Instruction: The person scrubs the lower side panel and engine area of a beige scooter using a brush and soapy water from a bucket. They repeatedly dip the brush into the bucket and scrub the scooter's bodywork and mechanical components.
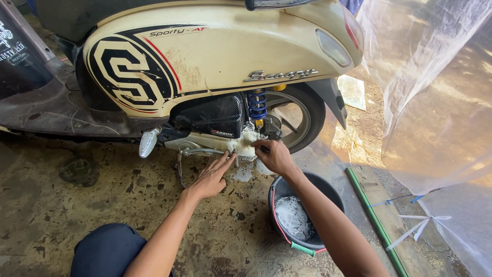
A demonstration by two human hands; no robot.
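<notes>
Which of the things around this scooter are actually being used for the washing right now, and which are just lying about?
In use:
- left hand, fingers on the soapy engine case
- right hand, scrubbing the same part; what it grips is hidden
- scooter
- black bucket of suds

Lying about:
- green hose
- clear plastic sheet
- white ties

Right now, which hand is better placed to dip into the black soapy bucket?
The right hand: it works on the foamy engine casing directly above the black bucket of suds. The left hand rests farther away, fingers against the casing.
</notes>
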